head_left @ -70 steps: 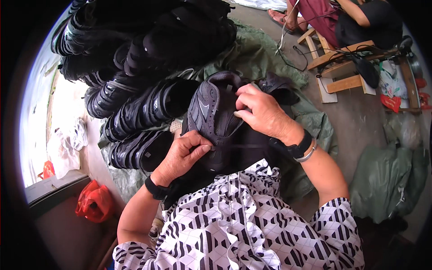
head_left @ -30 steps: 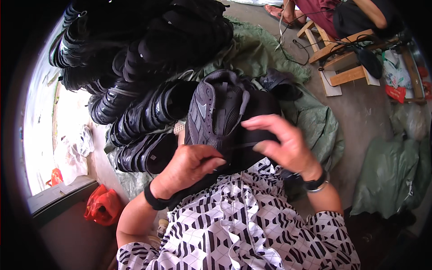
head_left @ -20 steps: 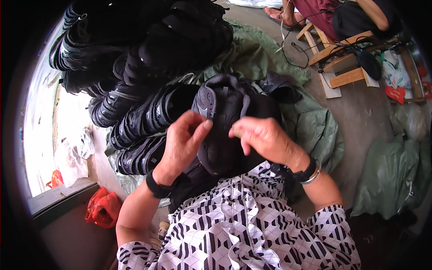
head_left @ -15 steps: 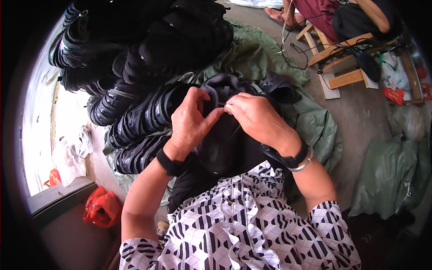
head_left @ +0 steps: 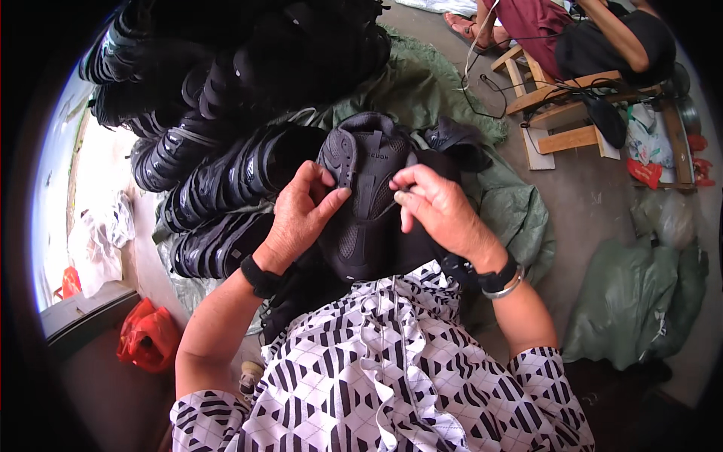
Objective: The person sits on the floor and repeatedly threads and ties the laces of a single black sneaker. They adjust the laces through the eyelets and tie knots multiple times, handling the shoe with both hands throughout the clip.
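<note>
A black shoe upper (head_left: 367,203) lies over my lap with its tongue and collar facing up. It has mesh panels and a row of eyelets along the left flap. My left hand (head_left: 301,215) pinches that eyelet flap between thumb and fingers. On the opposite side, my right hand (head_left: 444,213) has its thumb and forefinger closed at the other flap's edge, the remaining fingers curled loosely. Whether a lace or thread sits in that right pinch is too small to tell. Just beyond the upper rests another dark shoe upper (head_left: 456,143).
Stacked rows of black shoe uppers (head_left: 218,181) fill the left and far left, over green sheeting (head_left: 422,83). A red plastic bag (head_left: 148,337) is at lower left. A wooden stool (head_left: 565,113) with cables and a seated person (head_left: 527,26) are far right; a green sack (head_left: 621,301) lies right.
My hands have moved apart from their meeting point over the upper and drawn slightly nearer. The upper's tongue and left eyelet flap now show between them.
</note>
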The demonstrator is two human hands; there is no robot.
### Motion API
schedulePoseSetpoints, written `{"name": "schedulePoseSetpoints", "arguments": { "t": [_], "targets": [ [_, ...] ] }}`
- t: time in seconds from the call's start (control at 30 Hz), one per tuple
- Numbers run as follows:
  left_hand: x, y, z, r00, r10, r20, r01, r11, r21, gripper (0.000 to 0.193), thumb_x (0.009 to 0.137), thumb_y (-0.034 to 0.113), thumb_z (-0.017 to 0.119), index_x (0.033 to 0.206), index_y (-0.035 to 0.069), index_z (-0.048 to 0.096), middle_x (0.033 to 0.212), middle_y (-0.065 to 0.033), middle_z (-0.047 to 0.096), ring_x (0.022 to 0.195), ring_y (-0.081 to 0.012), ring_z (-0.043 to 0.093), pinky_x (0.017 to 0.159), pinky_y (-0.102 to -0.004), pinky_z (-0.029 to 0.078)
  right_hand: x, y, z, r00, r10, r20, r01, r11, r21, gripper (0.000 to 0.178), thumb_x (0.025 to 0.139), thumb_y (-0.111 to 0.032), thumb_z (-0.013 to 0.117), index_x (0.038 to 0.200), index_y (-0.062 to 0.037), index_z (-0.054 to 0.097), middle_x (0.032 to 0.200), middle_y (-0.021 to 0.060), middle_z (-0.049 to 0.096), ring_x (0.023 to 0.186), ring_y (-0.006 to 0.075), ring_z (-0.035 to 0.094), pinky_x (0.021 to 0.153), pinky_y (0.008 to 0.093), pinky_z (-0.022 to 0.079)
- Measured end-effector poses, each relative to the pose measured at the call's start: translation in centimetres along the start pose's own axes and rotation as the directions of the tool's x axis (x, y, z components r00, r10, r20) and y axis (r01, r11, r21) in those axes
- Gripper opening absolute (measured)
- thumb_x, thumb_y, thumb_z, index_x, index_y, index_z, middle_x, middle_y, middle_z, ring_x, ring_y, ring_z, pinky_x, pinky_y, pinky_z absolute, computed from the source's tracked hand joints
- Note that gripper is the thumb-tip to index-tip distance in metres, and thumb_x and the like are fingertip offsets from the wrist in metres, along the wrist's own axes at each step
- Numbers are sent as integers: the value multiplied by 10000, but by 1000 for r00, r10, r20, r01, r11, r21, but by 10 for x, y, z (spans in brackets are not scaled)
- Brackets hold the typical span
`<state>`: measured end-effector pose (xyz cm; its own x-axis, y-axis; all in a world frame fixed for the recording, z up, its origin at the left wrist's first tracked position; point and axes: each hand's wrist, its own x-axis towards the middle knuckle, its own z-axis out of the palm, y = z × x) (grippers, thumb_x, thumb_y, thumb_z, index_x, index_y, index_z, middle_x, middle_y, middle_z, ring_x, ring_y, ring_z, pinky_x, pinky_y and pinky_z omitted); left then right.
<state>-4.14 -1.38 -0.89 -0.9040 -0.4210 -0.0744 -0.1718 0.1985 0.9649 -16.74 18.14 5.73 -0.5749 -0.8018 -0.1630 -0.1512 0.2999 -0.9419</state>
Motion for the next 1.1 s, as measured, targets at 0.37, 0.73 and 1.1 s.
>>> {"name": "schedulePoseSetpoints", "arguments": {
  "t": [0.37,0.73,1.1],
  "targets": [
    [-8,11,-4,981,-176,85,161,974,159,378,757,237,813,880,75,494,684,54,443,638,-38,411,567,-220,387,-16,12,35,986,-44,-162,12,982,-190,24,867,12,624,867,-4,643,771,55,654,666,112,624,598,271,504],
    [-10,15,-1,981,-191,27,176,942,285,457,668,292,811,898,72,483,697,-22,493,639,-132,487,609,-309,447,-8,16,31,966,-257,24,217,759,-614,62,836,-52,656,867,-37,605,805,119,649,749,318,653,625,379,522],
    [-17,3,-2,996,-62,59,42,956,290,450,750,378,802,932,84,514,690,-11,534,606,-131,525,566,-299,447,-12,31,44,974,225,8,-225,970,89,55,922,-81,615,922,-26,620,734,-31,607,619,6,532,486,169,443]
  ]
}}
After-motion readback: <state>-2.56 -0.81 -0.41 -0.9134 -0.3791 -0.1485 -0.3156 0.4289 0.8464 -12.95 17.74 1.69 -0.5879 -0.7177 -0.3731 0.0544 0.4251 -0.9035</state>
